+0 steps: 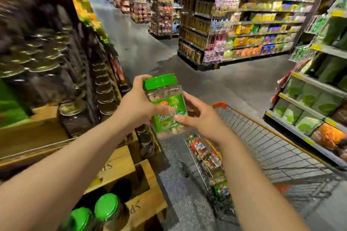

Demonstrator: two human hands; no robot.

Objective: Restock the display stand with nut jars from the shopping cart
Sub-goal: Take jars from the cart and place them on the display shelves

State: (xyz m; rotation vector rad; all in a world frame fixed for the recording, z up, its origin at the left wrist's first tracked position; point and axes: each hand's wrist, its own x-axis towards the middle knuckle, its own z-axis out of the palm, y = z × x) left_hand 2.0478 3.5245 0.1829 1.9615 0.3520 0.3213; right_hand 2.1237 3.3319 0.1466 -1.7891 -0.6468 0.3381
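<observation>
A clear pistachio jar [165, 99] with a green lid and green label is held up in mid-air between both hands. My left hand [139, 103] wraps its left side, thumb across the label. My right hand [199, 116] touches its right side with fingertips on the label. Below and to the right stands the wire shopping cart [262, 146] with an orange rim, holding several packs and jars along its left wall. The wooden display stand [116, 165] is on the left, made of crates. Two green-lidded jars [105, 206] sit in its lowest crate.
Dark jars with gold lids [71, 110] fill the stand's upper tiers at left, blurred. Shelves of green bags [309, 107] line the right side. A stocked aisle end [234, 30] stands beyond the grey floor [150, 52] ahead.
</observation>
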